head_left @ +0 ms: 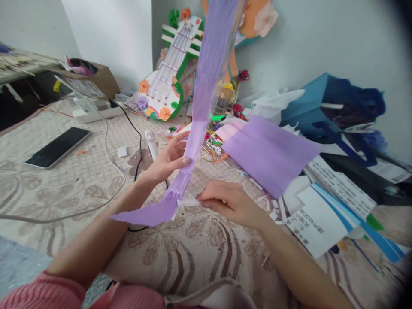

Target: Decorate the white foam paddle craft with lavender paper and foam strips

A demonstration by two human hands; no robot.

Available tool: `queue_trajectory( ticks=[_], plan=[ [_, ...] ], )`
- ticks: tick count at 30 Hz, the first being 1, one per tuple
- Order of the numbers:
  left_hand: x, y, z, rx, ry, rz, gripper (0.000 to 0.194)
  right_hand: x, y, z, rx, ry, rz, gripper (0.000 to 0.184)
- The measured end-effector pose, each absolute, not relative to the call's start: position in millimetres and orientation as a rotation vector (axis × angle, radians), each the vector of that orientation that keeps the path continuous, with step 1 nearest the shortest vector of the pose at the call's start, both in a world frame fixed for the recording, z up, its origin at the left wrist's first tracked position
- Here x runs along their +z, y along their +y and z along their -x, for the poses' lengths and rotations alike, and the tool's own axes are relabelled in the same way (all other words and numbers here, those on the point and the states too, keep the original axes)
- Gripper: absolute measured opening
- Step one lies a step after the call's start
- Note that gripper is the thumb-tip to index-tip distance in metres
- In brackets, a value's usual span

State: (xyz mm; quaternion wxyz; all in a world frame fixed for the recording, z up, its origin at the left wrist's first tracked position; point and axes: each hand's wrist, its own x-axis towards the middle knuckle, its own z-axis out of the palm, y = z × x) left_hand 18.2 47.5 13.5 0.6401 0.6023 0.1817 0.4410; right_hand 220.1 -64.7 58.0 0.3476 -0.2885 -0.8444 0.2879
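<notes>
A long strip of purple crepe paper (209,77) rises past the top edge of the view, its gathered lower part folding off to the left as a pointed tail. My left hand (170,159) grips the strip between thumb and fingers above the gathers. Pinched in my right hand (231,201) is a short white stick (189,201), whose far end meets the gathered paper. Whether the stick is fixed to the paper, I cannot tell. A purple sheet (272,150) lies to the right, beyond my right hand.
Behind stands a flower-decorated guitar model (170,73). A phone (59,147) and a grey cable (111,193) lie left; a white hot glue gun (151,143) stands near my left hand. Scissors (210,152) sit among scraps. Printed cards (322,223) and a blue bag (305,98) are at right.
</notes>
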Motion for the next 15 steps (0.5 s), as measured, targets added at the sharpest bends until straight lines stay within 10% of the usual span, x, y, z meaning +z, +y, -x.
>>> queue_trajectory(
  ticks=[15],
  plan=[
    [15, 47, -19, 1.014, 0.428, -1.385, 0.08, 50, -53, -227, 0.787, -2.175, 0.873, 0.016]
  ],
)
